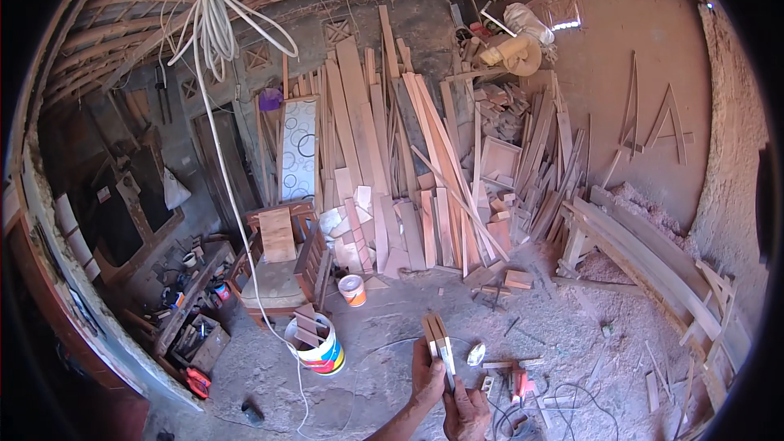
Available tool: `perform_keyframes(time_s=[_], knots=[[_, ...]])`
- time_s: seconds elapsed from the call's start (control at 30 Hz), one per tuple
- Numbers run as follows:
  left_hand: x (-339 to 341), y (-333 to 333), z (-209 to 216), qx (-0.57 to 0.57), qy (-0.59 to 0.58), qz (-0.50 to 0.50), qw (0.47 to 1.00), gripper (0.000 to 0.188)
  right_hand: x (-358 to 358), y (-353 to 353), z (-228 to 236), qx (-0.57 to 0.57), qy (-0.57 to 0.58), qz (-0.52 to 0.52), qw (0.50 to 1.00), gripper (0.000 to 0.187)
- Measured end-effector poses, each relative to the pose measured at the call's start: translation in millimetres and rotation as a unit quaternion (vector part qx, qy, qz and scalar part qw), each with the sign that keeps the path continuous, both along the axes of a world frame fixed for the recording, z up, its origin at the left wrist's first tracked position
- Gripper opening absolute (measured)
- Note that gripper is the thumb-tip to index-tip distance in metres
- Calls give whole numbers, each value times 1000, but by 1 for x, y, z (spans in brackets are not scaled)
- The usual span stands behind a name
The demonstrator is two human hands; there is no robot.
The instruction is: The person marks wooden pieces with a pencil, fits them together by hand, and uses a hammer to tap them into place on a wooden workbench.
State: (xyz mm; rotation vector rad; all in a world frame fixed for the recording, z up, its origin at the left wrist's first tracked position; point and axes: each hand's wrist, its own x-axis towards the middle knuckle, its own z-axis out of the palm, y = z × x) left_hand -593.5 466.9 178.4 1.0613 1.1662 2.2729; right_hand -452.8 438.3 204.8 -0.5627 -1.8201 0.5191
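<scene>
In front of me, low in the head view, I hold a small bundle of narrow wooden strips upright, with bright, pale faces toward their lower part. My left hand is closed around the bundle's left side, its thumb lying along the wood. Lower and to the right, my right hand has its fingers closed at the bundle's bottom end. The palms cover the lower part of the strips. Just right of the strips, a small whitish crumpled item lies on the floor.
A red power tool with dark cables lies on the floor at right. Left stand a bucket of wood pieces, a small tub and a wooden armchair. Boards lean on the far wall; a bench stands right.
</scene>
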Motion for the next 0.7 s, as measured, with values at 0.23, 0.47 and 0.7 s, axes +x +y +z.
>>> perform_keyframes(time_s=[0.23,0.47,0.7], knots=[[-1,-3,2,-7,-15,-2,1000,87,0,3,-1,3,-36,30,999,38],[-46,-8,-54,-46,-35,23,998,82,7,36,-72,-181,19,30,983,28],[-126,-132,-171,-350,-367,15,862,77,20,30,-330,-778,87,-32,621,73]])
